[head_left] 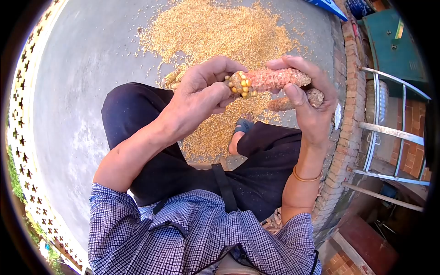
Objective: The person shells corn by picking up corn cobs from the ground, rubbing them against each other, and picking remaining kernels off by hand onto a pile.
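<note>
A corn cob (277, 79) lies level between my two hands, mostly stripped and reddish, with yellow kernels left around its left end. My left hand (201, 91) grips that kernel-covered end between thumb and fingers. My right hand (316, 87) is wrapped round the other end, with the thumb underneath. A second bare cob (282, 104) is also in my right hand, below the first, its broken end showing by the palm. Behind my left wrist, a few ears of corn (172, 79) lie on the floor, partly hidden. Loose corn kernels (215, 32) spread in a broad heap beyond my hands.
My crossed legs in dark trousers (137, 114) frame more kernels on the grey concrete floor (78, 91). A brick edge (350, 91) runs along the right, with a metal ladder (389, 130) and a green cabinet (396, 46) past it. Bare cobs (273, 222) lie by my right elbow.
</note>
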A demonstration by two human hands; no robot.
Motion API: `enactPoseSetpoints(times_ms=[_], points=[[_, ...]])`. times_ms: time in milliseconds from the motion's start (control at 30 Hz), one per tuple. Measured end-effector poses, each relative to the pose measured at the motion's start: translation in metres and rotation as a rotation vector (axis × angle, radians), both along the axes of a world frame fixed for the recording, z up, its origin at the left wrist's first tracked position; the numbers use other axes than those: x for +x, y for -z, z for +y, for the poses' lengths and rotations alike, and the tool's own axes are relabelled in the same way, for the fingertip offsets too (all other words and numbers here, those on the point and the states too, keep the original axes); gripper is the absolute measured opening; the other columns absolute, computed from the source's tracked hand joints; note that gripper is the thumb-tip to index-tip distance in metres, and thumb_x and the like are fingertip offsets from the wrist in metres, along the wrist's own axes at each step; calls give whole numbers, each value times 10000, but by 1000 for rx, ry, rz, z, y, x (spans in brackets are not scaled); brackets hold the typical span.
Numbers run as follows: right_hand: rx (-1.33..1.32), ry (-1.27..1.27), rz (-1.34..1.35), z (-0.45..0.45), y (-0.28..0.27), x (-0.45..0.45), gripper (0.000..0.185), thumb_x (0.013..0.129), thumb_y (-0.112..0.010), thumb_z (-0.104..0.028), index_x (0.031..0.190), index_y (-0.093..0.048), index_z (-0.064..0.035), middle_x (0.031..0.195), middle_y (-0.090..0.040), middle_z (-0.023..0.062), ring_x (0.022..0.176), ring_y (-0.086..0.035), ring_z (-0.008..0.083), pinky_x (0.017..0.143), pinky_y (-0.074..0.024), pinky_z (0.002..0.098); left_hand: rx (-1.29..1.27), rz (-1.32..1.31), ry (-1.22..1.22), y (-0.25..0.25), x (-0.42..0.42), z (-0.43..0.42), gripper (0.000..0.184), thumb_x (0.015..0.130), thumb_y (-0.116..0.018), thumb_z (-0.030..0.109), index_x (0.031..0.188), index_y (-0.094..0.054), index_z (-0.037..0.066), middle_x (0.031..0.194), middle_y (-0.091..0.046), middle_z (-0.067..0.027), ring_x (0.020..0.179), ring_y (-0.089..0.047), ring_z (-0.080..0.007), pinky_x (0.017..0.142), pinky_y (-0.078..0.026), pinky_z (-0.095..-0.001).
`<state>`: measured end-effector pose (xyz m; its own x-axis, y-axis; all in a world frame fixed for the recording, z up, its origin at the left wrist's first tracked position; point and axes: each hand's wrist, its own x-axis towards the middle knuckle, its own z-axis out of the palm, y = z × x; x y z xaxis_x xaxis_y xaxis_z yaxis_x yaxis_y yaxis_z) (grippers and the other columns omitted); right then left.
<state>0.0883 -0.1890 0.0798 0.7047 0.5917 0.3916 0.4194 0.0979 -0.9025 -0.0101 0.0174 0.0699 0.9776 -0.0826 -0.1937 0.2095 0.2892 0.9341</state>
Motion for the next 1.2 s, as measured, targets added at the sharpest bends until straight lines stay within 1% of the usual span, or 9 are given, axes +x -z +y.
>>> enactPoseSetpoints(times_ms=[233, 333, 467, 700, 767, 867, 967, 1067, 1200], points=[[58, 16, 22, 1, 2, 1, 353, 897, -682, -107, 1228, -622, 1, 1076, -706, 138, 827, -684, 120, 589, -532, 194, -31, -4, 45, -3, -2, -1, 467, 848, -453, 13, 1305, -539, -25, 875, -553, -32, 695, -466, -49, 583, -366, -190], [48, 2, 33, 2, -1, 0, 349, 890, -689, -106, 1218, -631, -2, 1071, -708, 135, 847, -684, 123, 590, -526, 192, -6, -2, 58, -5, -1, 1, 462, 843, -462, 13, 1295, -548, -31, 841, -538, -26, 675, -450, -49, 573, -351, -196], [-42, 4, -65, 0, -3, 1, 350, 870, -703, -94, 1202, -643, -3, 1063, -712, 132, 878, -689, 137, 605, -520, 199, 49, 27, 24, -4, 1, 1, 457, 826, -459, 6, 1271, -555, -38, 820, -526, -16, 666, -436, -46, 564, -334, -197], [7, -38, -212, 7, 0, 0, 361, 865, -703, -91, 1211, -643, -8, 1065, -715, 127, 847, -669, 105, 585, -479, 188, 2, 30, -9, 2, 1, 3, 462, 806, -430, -15, 1248, -560, -38, 973, -581, -52, 750, -513, -59, 628, -412, -181], [-4, -23, -141, 4, -2, -1, 360, 870, -697, -84, 1217, -639, -8, 1066, -714, 127, 840, -665, 100, 587, -480, 187, -42, 29, 50, 2, 0, 5, 462, 821, -434, -10, 1267, -555, -36, 1019, -593, -61, 784, -539, -66, 653, -435, -179], [-26, 29, -7, -3, -4, -2, 361, 876, -689, -73, 1227, -633, -9, 1066, -714, 123, 817, -656, 90, 588, -482, 187, -80, 77, 23, -6, 1, 1, 458, 853, -465, 20, 1301, -544, -34, 1018, -602, -64, 796, -553, -66, 656, -444, -180], [-15, 30, -43, -2, -1, -1, 363, 880, -684, -67, 1235, -630, -15, 1066, -715, 117, 777, -635, 68, 571, -464, 179, -91, 61, 77, -4, 1, 4, 459, 873, -510, 57, 1323, -539, -27, 1010, -607, -69, 805, -565, -70, 656, -453, -180], [31, -1, -39, 0, 2, 0, 367, 878, -686, -60, 1238, -630, -19, 1065, -715, 112, 761, -626, 59, 555, -451, 173, -166, 41, 43, 0, 0, -1, 401, 895, -514, 78, 1281, -585, -6, 782, -547, 14, 704, -496, -39, 602, -402, -190], [-9, -10, -42, 1, -4, -1, 377, 870, -694, -51, 1239, -626, -10, 1062, -713, 116, 839, -659, 100, 609, -489, 192, -234, 36, 40, 4, 1, 2, 396, 875, -523, 48, 1260, -598, -8, 777, -545, 17, 692, -489, -38, 593, -388, -191]])
